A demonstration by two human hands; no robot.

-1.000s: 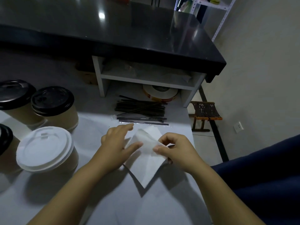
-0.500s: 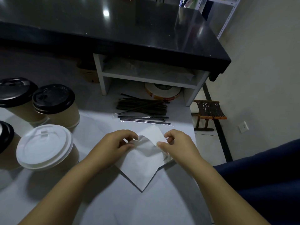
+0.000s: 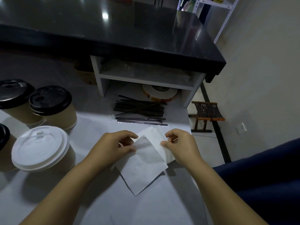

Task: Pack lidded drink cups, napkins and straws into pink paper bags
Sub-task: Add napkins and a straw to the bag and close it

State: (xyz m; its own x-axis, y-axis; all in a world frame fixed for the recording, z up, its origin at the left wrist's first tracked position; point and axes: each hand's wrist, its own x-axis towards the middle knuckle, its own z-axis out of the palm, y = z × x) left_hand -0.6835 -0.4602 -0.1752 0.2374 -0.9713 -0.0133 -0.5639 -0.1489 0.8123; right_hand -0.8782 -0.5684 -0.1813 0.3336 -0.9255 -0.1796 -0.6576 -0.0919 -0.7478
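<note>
Right, both hands are on the napkin (image 3: 146,168) here. It lies as a diamond on the white tabletop (image 3: 97,203), directly in front of the person, with one corner pointing back toward them. The left hand (image 3: 113,146) has its fingers curled over, the grip pinching the napkin's left edge between thumb and fingertips. The right hand (image 3: 180,146) mirrors it on the other side, and that grip is pinching the right edge between thumb and forefinger. Between the two hands the top layer is lifted, and a brighter white layer shows behind it at the far corner.

Just beyond the napkin, a bundle of black straws (image 3: 139,108) lies flat on the tabletop. Nearer, a couple of wrapped straws (image 3: 141,120) in clear sleeves run side to side, just apart from the napkin's far corner.

Off to the left stand the cups. A white-lidded cup (image 3: 40,146) is nearest, upright beside the left forearm. Behind it are two black-lidded cups (image 3: 50,99) side by side; touching or only close, I cannot tell. Another black lid (image 3: 3,135) peeks in at the left edge.

Behind the straws sits a white shelf unit (image 3: 146,78) under a black counter (image 3: 113,30), with a roll of tape (image 3: 159,93) in its lower bay. Down on the floor to the right stands a small wooden stool (image 3: 207,111).
</note>
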